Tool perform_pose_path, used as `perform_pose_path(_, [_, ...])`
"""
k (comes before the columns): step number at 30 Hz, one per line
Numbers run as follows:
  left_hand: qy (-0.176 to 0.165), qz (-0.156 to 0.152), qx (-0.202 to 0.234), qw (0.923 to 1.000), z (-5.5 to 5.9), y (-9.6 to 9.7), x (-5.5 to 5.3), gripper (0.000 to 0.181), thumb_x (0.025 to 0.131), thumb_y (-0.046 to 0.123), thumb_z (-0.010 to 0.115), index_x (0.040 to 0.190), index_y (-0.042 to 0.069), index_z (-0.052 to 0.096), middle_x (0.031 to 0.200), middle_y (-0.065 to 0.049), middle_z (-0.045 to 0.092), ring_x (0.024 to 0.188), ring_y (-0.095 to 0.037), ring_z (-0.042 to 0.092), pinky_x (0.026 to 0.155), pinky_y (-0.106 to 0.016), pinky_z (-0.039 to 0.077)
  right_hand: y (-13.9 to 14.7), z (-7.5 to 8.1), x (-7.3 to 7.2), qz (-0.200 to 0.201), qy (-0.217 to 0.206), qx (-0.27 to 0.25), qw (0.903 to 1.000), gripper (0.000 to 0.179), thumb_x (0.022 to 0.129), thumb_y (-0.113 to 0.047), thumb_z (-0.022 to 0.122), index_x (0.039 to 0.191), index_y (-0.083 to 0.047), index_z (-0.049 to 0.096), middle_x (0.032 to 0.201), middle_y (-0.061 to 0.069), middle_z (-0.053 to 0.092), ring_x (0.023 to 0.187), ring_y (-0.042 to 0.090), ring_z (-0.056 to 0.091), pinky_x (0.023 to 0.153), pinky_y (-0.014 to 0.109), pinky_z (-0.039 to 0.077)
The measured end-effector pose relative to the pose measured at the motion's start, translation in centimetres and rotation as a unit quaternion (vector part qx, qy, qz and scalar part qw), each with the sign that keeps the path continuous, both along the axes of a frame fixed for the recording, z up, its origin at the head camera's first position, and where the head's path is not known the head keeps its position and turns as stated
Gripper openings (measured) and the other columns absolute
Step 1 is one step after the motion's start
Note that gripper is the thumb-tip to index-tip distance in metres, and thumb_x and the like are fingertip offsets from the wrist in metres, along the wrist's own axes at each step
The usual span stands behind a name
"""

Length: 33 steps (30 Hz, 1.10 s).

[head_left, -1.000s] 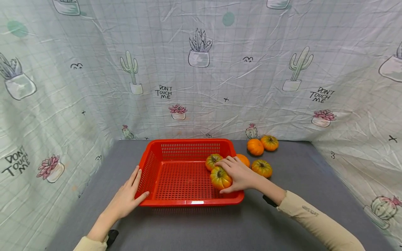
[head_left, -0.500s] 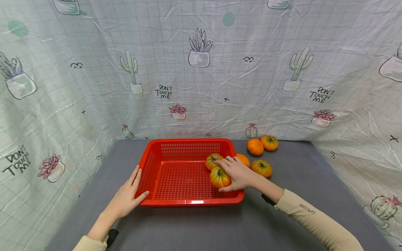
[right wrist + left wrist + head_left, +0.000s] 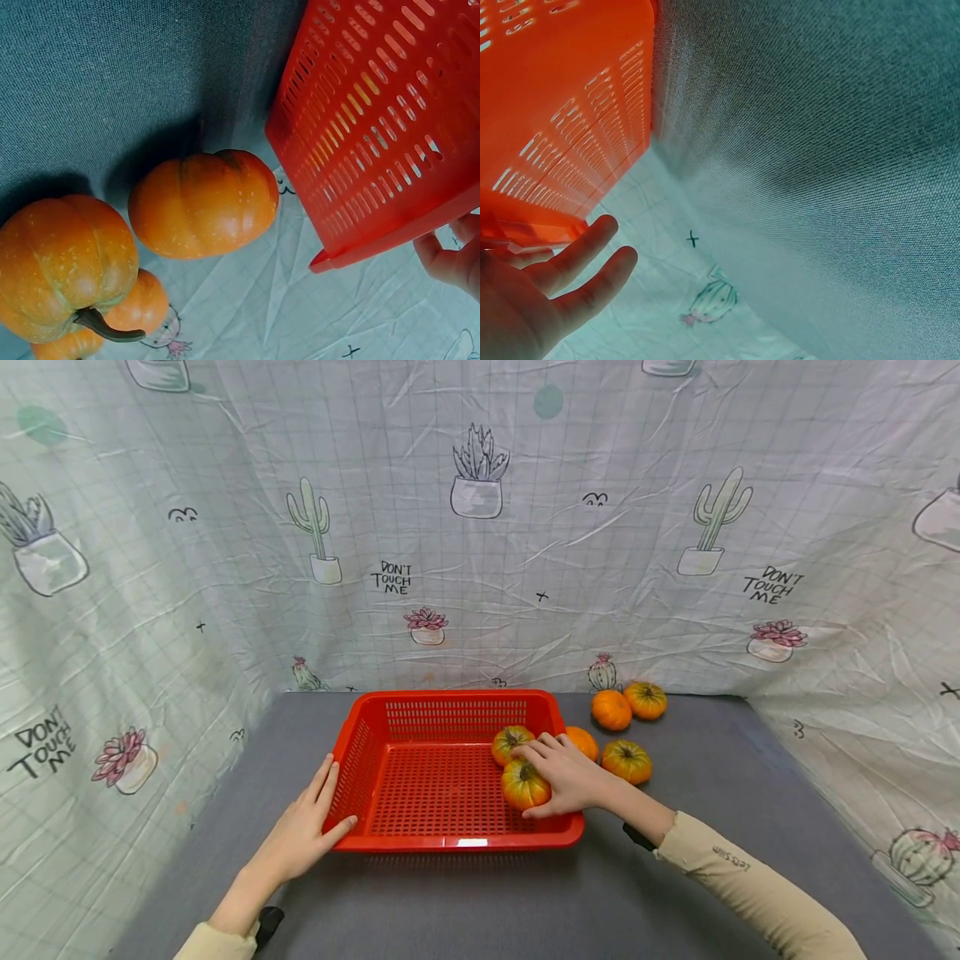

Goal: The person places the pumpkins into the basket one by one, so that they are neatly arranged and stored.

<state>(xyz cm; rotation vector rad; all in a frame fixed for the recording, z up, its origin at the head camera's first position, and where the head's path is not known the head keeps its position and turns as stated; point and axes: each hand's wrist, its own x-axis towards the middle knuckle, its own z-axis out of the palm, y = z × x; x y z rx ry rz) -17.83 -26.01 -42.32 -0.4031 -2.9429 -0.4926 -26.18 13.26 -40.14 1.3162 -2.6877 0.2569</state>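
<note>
A red plastic basket with slotted walls sits on the grey table. Inside its right end, my right hand reaches over the rim and grips a small orange-green pumpkin from above. Behind that one lies another such pumpkin, also in the basket. My left hand rests on the basket's left rim, fingers extended along the outside and thumb over the front corner. The left wrist view shows the fingers of that hand spread beside the rim. In the right wrist view the held pumpkin shows only through the slots.
Right of the basket stand an orange pumpkin close to its wall and a green-streaked pumpkin. Farther back are an orange pumpkin and a yellowish one. A cactus-print cloth hangs behind and along both sides.
The right hand and the pumpkin in its grip have shifted very slightly left, and the right sleeve has turned a little. The left hand keeps its place on the rim.
</note>
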Motion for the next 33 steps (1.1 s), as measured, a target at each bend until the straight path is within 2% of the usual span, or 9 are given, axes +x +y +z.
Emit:
perform_pose_path(5, [0.001,0.002,-0.002,1.0,-0.1,0.0,0.0,0.081,0.084,0.04,0.054,0.142,0.0,0.013,0.15,-0.015,0.008,0.123,-0.044,0.034,0.091,-0.06,0.034,0.0,-0.1,0.1,-0.002,-0.007,-0.002,1.0,0.078,0.063,-0.058,0.069,0.123,-0.014,0.046,0.114,-0.002,0.052,0.095,0.015,0.039,0.076,0.033,0.028])
perform_pose_path(13, [0.002,0.001,-0.003,1.0,-0.2,0.0,-0.1,0.081,0.084,0.039,0.054,0.142,0.0,0.014,0.15,-0.014,0.007,0.124,-0.043,0.033,0.091,-0.059,0.034,0.1,-0.4,-0.1,0.003,0.009,-0.008,0.9999,0.069,0.063,-0.06,0.068,0.113,-0.015,0.05,0.109,-0.004,0.054,0.093,0.014,0.038,0.073,0.031,0.027])
perform_pose_path(20, [0.004,-0.001,-0.006,1.0,-0.2,0.0,-0.1,0.081,0.084,0.039,0.054,0.142,-0.001,0.014,0.15,-0.015,0.008,0.124,-0.043,0.033,0.091,-0.058,0.035,0.2,-0.4,0.1,0.009,0.044,-0.008,0.999,0.072,0.064,-0.059,0.067,0.115,-0.012,0.048,0.106,0.001,0.056,0.093,0.015,0.04,0.071,0.029,0.027])
perform_pose_path(25, [0.007,-0.002,-0.005,1.0,-0.2,0.0,-0.1,0.081,0.084,0.039,0.055,0.142,-0.001,0.015,0.15,-0.016,0.009,0.124,-0.043,0.034,0.091,-0.058,0.035,0.5,-0.2,0.4,0.016,0.059,-0.029,0.9977,0.066,0.068,-0.056,0.066,0.114,-0.013,0.05,0.107,0.001,0.057,0.092,0.015,0.041,0.072,0.031,0.03])
perform_pose_path(33, [0.007,-0.006,0.002,1.0,-0.5,-0.1,-0.2,0.08,0.086,0.038,0.053,0.142,-0.002,0.013,0.15,-0.016,0.007,0.125,-0.044,0.032,0.092,-0.058,0.034,1.5,-0.4,1.0,0.01,0.062,-0.084,0.9945,0.049,0.073,-0.043,0.067,0.113,-0.017,0.054,0.108,-0.003,0.057,0.098,0.014,0.044,0.078,0.036,0.036])
